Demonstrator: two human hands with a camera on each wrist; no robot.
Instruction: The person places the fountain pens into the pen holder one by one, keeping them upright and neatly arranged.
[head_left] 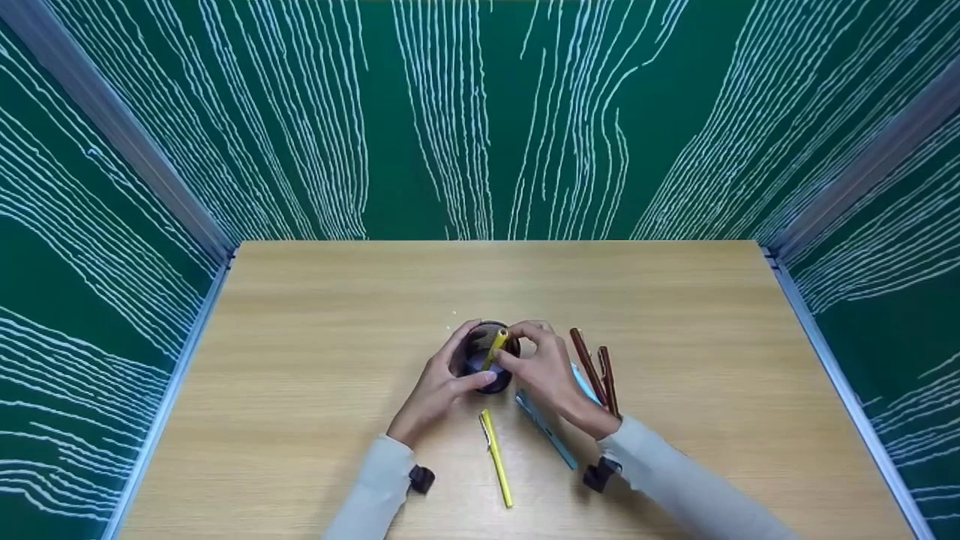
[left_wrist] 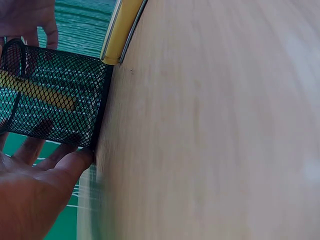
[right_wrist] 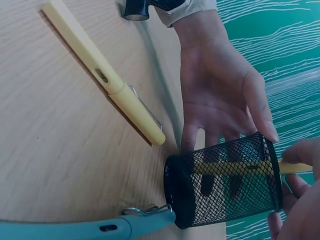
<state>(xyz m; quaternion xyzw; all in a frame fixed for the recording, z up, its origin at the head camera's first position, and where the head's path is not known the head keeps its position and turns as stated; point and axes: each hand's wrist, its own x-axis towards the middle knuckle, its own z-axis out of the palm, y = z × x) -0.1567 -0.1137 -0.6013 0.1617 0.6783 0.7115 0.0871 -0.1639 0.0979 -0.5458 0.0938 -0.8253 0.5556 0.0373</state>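
A black mesh pen cup [head_left: 495,387] stands on the table between both hands. My left hand [head_left: 433,384] holds it from the left side, thumb at the near rim and fingers spread along the far wall. With thumb and fingertips, my right hand [head_left: 546,366] pinches the upper end of a yellow pen [head_left: 495,348] whose lower part is inside the cup. Through the mesh in the right wrist view, that yellow pen [right_wrist: 225,167] shows lengthwise in the cup. Another yellow pen [head_left: 496,457], with a metal clip, lies in front of the cup.
A teal pen [head_left: 547,431] lies to the right of the loose yellow one. Beside the right forearm are a light blue pen [head_left: 585,382] and two brown pens, one [head_left: 586,364] left of the other [head_left: 608,379], all partly hidden. Green panels [head_left: 510,120] with white lines surround the wooden table [head_left: 315,315].
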